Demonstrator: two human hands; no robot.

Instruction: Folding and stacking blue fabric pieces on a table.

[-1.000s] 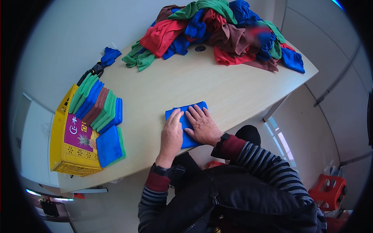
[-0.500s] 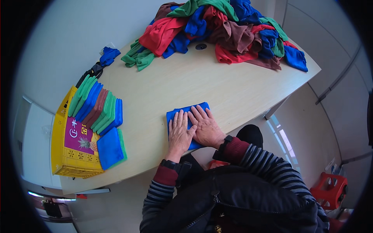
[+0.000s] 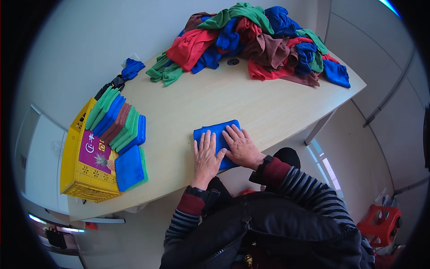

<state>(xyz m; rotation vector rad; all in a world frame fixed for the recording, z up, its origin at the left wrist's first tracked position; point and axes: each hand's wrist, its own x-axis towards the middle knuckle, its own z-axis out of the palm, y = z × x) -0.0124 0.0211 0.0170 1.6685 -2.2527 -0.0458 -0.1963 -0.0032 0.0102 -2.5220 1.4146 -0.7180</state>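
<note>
A folded blue cloth [image 3: 220,134] lies at the near edge of the pale wooden table [image 3: 179,107]. Flat on its left side rests my left hand [image 3: 207,157], fingers stretched out and pointing away from me. My right hand [image 3: 242,148] lies on the right part of the same cloth, its fingers extended and slightly spread. The two thumbs nearly meet over the cloth. Neither hand grips it; both press on top, and they hide much of its lower half.
At the left stands a yellow crate [image 3: 74,166] beside a leaning row of folded green, blue and brown cloths [image 3: 118,119]. Another folded blue cloth [image 3: 130,168] lies over a green one. A heap of loose cloths [image 3: 251,45] covers the far side. A red stool [image 3: 380,224] is on the floor.
Both hands stay flat on the blue cloth, drawn slightly apart, with more of its middle showing. The whole view has shifted a little.
</note>
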